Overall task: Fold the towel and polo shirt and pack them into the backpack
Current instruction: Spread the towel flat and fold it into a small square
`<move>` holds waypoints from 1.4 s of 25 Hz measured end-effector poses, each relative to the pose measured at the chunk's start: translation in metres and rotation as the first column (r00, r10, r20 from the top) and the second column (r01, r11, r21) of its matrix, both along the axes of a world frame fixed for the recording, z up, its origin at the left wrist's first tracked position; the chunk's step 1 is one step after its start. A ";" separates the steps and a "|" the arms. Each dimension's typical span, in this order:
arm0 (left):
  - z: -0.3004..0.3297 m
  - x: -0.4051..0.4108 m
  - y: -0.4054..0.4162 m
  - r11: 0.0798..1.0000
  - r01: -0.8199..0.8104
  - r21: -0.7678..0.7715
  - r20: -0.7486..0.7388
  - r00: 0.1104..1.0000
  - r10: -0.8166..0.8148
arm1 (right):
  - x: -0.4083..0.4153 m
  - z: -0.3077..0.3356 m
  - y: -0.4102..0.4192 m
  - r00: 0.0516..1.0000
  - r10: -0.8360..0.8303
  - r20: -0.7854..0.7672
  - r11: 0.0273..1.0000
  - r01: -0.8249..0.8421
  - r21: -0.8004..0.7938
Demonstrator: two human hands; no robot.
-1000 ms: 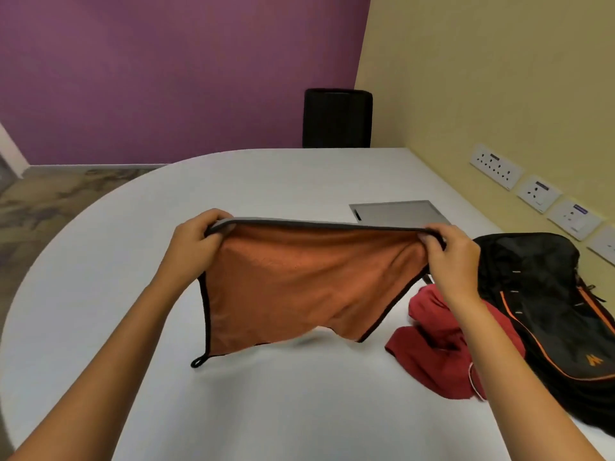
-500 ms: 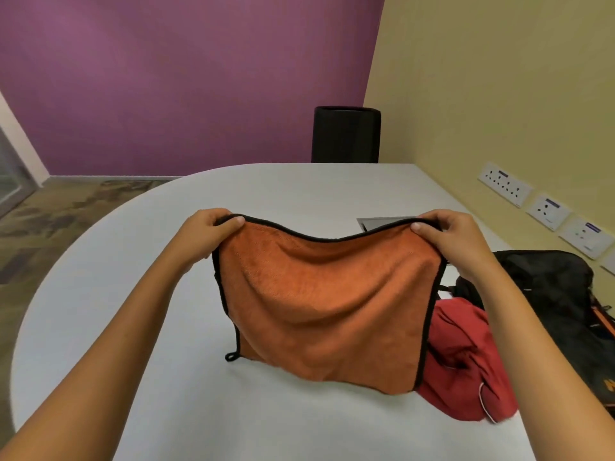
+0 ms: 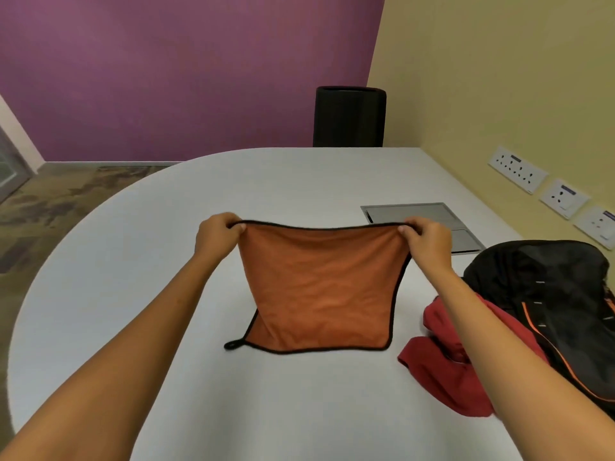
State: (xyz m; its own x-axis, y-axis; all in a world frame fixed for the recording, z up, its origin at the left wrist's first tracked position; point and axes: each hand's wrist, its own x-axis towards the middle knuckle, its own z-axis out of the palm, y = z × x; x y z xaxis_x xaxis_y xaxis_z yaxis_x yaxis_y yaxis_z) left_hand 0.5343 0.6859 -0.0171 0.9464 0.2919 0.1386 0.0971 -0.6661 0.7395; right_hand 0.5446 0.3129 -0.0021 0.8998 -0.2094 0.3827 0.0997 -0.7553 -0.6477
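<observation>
The orange towel (image 3: 321, 287), edged in black with a small hanging loop at its lower left corner, hangs over the middle of the white table (image 3: 139, 261), its bottom edge resting on the surface. The left hand (image 3: 218, 234) pinches one top corner and the right hand (image 3: 429, 239) the other, fingers curled over the hem. To the right lies the crumpled red polo shirt (image 3: 442, 371), touching the black backpack (image 3: 559, 304) with orange trim; its contents cannot be seen.

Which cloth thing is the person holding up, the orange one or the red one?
The orange towel. Both hands, left and right, pinch its top corners, and its bottom edge touches the table. The red polo shirt lies crumpled beside the backpack, untouched.
</observation>
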 end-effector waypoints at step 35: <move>-0.197 -0.225 0.003 0.485 0.812 0.325 -0.910 0.407 -0.072 | -0.183 -0.195 0.029 0.420 -0.031 -0.907 0.635 -0.692 -0.342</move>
